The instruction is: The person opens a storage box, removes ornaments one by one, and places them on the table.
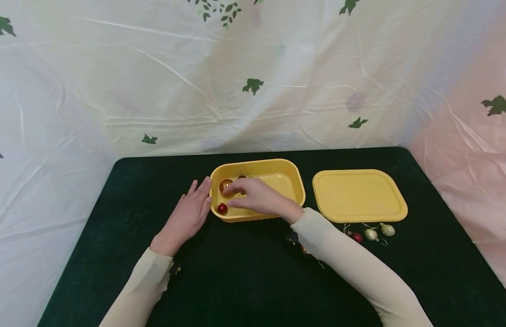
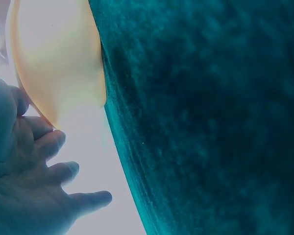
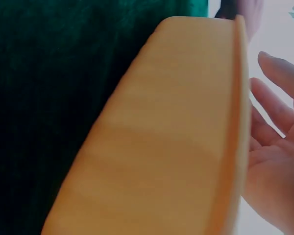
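Box [image 1: 286,184]: yellow, round-cornered | bauble [image 1: 222,209] inside: glossy red | left fingers [image 1: 203,186]: apart | right fingers [image 1: 236,185]: apart

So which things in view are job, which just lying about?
Probably the job:
yellow box
orange bauble in it
small red bauble in it

Lying about, untouched, possibly related:
yellow lid
two gold baubles
dark red bauble beside them

Left sleeve [image 1: 140,284]: long, plain cream fabric, softly creased, ending at the wrist | Right sleeve [image 1: 353,259]: matching cream | Left hand [image 1: 186,214], right hand [image 1: 259,196]: bare | Small dark piece [image 1: 174,269] beside left cuff [image 1: 160,260], details unclear
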`<state>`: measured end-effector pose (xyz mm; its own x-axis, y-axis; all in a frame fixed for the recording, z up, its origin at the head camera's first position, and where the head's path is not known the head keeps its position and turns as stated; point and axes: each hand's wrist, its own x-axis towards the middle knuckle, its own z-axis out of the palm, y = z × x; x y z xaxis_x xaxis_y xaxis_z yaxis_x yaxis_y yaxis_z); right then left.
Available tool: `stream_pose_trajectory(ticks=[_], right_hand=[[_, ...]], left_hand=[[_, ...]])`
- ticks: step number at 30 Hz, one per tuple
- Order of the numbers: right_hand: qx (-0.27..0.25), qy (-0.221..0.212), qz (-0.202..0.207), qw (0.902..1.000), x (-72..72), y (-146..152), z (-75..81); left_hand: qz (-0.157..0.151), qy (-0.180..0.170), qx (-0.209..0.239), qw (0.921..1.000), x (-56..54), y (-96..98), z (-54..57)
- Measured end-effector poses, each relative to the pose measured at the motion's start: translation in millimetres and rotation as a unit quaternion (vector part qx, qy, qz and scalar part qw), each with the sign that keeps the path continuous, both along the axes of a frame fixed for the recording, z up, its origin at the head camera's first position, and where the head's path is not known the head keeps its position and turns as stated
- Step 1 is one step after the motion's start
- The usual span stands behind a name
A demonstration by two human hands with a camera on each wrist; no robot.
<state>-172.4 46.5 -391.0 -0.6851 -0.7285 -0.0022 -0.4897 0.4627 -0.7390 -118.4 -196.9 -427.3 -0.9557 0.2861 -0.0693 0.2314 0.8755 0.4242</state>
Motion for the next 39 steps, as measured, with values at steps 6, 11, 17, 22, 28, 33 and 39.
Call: stream_pose_trajectory(ticks=[6,11,17,22,28,33,39], right_hand=[[0.051,-0.006,0.005,0.9987,-6.5,-10,-10.7],[0.066,-0.011,0.012,0.9977,-9.8,-18,-16.2],[0.082,-0.019,0.016,0.9963,-11.7,-24,-22.8],[0.089,-0.015,0.024,0.9957,-11.2,-27,-25.4],[0.093,-0.013,0.033,0.995,-11.4,-31,-26.5],[0.101,-0.016,0.032,0.9942,-12.5,-34,-27.3],[0.106,-0.013,0.036,0.9936,-13.1,-38,-26.3]], left_hand=[[0.001,0.001,-0.006,1.0,-0.7,0.6,0.3],[0.0,0.003,-0.008,1.0,-0.9,0.7,-0.9],[0.001,0.001,-0.009,1.0,-1.3,1.6,-2.3],[0.0,0.002,-0.011,0.9999,-1.6,1.7,-2.5],[0.0,0.005,-0.008,1.0,-2.0,1.3,-3.2],[0.003,-0.001,-0.004,1.0,-2.2,0.9,-3.6],[0.008,-0.004,-0.004,1.0,-1.7,1.0,-2.8]])
